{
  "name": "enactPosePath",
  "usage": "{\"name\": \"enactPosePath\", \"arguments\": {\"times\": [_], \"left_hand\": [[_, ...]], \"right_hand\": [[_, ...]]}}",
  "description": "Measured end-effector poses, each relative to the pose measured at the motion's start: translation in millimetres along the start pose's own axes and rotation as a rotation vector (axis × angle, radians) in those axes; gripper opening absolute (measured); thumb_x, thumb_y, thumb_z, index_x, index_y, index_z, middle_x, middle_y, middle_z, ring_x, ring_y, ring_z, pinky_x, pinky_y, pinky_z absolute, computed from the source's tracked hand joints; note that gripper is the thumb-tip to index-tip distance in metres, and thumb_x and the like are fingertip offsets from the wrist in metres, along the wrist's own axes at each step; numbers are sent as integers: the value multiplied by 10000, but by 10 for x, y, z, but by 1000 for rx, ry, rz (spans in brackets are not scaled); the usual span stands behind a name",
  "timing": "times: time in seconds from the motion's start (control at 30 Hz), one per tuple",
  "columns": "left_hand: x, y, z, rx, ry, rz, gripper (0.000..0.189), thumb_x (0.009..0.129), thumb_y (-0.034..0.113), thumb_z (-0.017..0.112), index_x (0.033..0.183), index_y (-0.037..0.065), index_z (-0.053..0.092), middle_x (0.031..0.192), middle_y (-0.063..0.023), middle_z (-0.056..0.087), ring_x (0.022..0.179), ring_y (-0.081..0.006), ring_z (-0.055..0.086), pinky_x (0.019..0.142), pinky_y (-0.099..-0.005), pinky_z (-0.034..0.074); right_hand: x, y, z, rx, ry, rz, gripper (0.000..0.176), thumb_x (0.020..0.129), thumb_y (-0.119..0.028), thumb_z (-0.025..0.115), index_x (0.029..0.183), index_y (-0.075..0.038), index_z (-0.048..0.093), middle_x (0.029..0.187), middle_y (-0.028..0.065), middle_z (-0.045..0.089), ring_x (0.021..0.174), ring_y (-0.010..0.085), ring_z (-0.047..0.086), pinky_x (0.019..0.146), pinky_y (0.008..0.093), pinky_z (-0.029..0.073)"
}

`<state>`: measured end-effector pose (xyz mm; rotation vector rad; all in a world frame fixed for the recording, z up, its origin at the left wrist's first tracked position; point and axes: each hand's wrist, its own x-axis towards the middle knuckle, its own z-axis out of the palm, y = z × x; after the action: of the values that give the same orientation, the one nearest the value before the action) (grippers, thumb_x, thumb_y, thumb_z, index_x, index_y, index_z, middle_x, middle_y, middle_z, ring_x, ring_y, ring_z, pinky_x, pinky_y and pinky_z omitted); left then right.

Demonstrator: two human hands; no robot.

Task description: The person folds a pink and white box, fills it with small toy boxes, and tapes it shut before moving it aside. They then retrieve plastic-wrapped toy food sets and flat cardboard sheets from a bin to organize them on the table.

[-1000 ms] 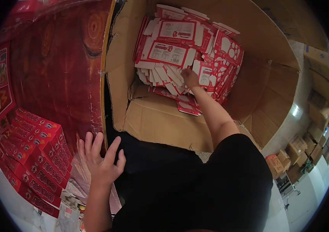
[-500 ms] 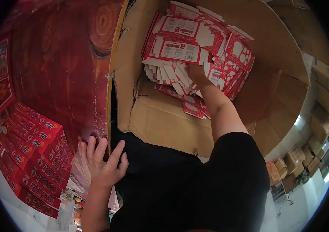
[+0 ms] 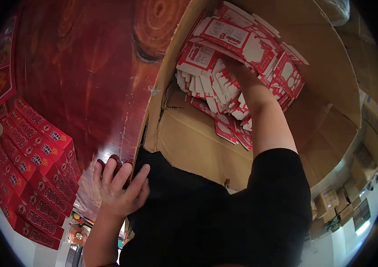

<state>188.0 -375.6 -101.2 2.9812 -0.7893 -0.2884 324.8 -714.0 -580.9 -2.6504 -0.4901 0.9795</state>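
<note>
A large brown cardboard box (image 3: 193, 144) holds a heap of flat red-and-white printed cartons (image 3: 225, 33). My right hand (image 3: 235, 66) reaches deep into this heap, its fingers hidden under the edge of an upper carton. Whether they grip anything does not show. My left hand (image 3: 123, 189) lies at the edge of the dark red wood-patterned table (image 3: 95, 66), holding nothing, its fingers apart and slightly curled over the edge.
Stacked red printed boxes (image 3: 33, 171) stand on the table at left. The cardboard box's torn near flap lies close to my body. Further off at right are several brown cartons (image 3: 331, 200) on the floor.
My right hand has slid further under the upper cartons, and one of them is now raised and tilted over it. My left hand stays at the table edge. The view has shifted slightly.
</note>
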Motion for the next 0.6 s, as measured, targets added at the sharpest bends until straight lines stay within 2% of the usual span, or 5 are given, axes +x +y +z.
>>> {"name": "enactPosePath", "arguments": {"times": [0.07,0.17,0.6], "left_hand": [[-11,-6,-2,-9,9,4,317,721,235,667,1036,260,683,1249,-26,410,1246,-301,368,1053,-511,274],[11,-10,7,4,21,1,305,724,230,661,1027,264,687,1254,-21,410,1245,-295,373,1051,-510,278],[-49,-2,36,0,38,-15,261,726,251,633,979,261,699,1246,16,420,1272,-260,364,1058,-505,274]], "right_hand": [[-62,80,243,-210,96,-83,860,552,-134,785,1332,-66,429,1283,128,513,1222,299,462,1040,363,369],[-39,261,173,53,-21,-222,954,503,-146,818,1354,-65,396,1302,141,492,1241,306,440,1057,367,345],[-35,-74,179,108,-31,-222,966,518,-174,813,1372,-73,374,1343,150,447,1280,306,379,1084,372,282]]}}
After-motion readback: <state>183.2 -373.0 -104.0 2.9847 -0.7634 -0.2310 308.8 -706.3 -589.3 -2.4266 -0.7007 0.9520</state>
